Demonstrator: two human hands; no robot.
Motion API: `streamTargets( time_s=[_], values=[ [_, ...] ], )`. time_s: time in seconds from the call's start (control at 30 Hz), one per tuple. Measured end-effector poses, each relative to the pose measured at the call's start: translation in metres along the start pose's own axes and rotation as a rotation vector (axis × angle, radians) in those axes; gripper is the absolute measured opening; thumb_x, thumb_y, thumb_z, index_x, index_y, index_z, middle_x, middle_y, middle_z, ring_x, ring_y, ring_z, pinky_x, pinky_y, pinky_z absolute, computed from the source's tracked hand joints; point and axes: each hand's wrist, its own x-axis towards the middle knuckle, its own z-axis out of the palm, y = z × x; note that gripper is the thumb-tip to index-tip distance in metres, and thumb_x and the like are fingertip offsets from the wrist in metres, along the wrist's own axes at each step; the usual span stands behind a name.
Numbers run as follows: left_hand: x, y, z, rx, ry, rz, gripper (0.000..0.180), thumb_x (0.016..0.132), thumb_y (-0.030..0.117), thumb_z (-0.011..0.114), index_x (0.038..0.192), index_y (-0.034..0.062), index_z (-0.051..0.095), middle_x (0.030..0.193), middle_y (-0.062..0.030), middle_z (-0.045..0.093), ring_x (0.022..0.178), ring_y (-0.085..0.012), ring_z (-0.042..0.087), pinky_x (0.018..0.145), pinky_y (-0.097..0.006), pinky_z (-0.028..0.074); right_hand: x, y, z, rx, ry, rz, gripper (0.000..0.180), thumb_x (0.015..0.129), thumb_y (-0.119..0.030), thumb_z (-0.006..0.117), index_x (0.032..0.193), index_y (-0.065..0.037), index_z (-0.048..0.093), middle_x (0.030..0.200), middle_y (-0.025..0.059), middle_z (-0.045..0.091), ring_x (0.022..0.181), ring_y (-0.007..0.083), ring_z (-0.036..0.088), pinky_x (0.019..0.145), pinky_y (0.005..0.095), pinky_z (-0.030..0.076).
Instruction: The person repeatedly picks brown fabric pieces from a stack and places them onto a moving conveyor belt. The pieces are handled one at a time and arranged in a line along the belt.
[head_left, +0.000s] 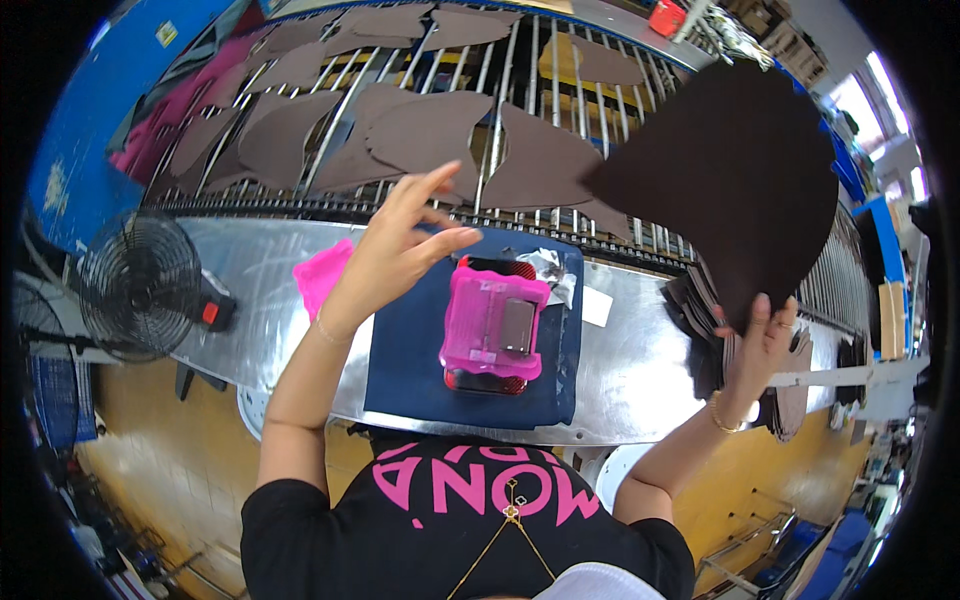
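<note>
A large dark brown cut sheet (740, 170), with curved sides and a pointed corner, is pinched at its lower end by my right hand (762, 350). It stands raised over the right part of the rod rack and hides what lies behind it. My left hand (405, 245) hovers over the back of the dark blue mat (420, 375), fingers apart and nothing in them. On that mat lies a bright pink wavy-edged holder (475, 320) with a small dark grey block (517, 327) on it. A red and black base (490, 382) shows from underneath the holder.
Beyond the metal table (640, 370), several brown cut pieces (430, 130) lie on a rack of metal rods (505, 75). A stack of dark pieces (695, 330) sits beside my right hand. At left are a black fan (140, 285) and a pink piece (320, 275).
</note>
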Motion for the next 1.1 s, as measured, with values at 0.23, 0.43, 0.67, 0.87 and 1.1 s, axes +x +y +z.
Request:
streamTargets(
  time_s=[0.23,0.43,0.67,0.87,1.1],
  values=[
    [-0.015,0.017,-0.062,-0.206,0.181,-0.027,0.027,0.089,0.013,0.063,0.11,-0.0035,0.057,0.073,-0.0073,0.063,0.053,-0.0144,0.063,0.048,-0.024,0.051,-0.052,0.014,0.107,0.026,-0.385,-0.219,0.012,0.089,-0.006,0.061,0.098,0.0,0.054,0.088,0.0081,0.061,0.079,0.0113,0.057,0.07,0.0219,0.044],
    [-0.062,0.033,-0.113,0.128,0.311,0.08,0.019,0.089,0.011,0.062,0.104,-0.0011,0.063,0.066,-0.0054,0.063,0.054,-0.0106,0.063,0.05,-0.019,0.049,-0.081,0.003,0.142,-0.008,-0.556,-0.281,0.013,0.08,-0.005,0.072,0.088,0.001,0.065,0.077,0.0094,0.069,0.069,0.0144,0.064,0.064,0.0259,0.047],
    [-0.071,0.022,-0.098,0.175,0.187,-0.082,0.014,0.088,0.005,0.061,0.098,-0.0039,0.063,0.069,-0.0042,0.064,0.057,-0.0088,0.062,0.054,-0.019,0.048,-0.089,0.026,0.117,-0.189,-0.483,-0.49,0.008,0.08,0.003,0.069,0.088,0.001,0.069,0.086,0.007,0.07,0.076,0.013,0.063,0.074,0.0256,0.049],
    [-0.05,0.005,-0.044,0.333,-0.075,-0.052,0.01,0.081,0.004,0.064,0.088,-0.0023,0.065,0.075,-0.0075,0.062,0.065,-0.0183,0.064,0.057,-0.029,0.049,-0.096,0.079,0.054,-0.316,-0.447,-0.294,0.013,0.08,0.001,0.069,0.093,0.001,0.069,0.09,0.0094,0.068,0.085,0.0164,0.06,0.082,0.0285,0.045],
    [-0.025,-0.001,0.01,0.545,-0.273,0.383,0.011,0.073,0.01,0.07,0.084,0.0092,0.069,0.078,-0.0055,0.056,0.07,-0.0256,0.059,0.059,-0.034,0.046,-0.111,0.099,-0.018,-0.159,-0.288,0.113,0.015,0.081,0.002,0.069,0.095,0.002,0.067,0.091,0.0075,0.067,0.083,0.0116,0.06,0.076,0.0239,0.048]
  ],
)
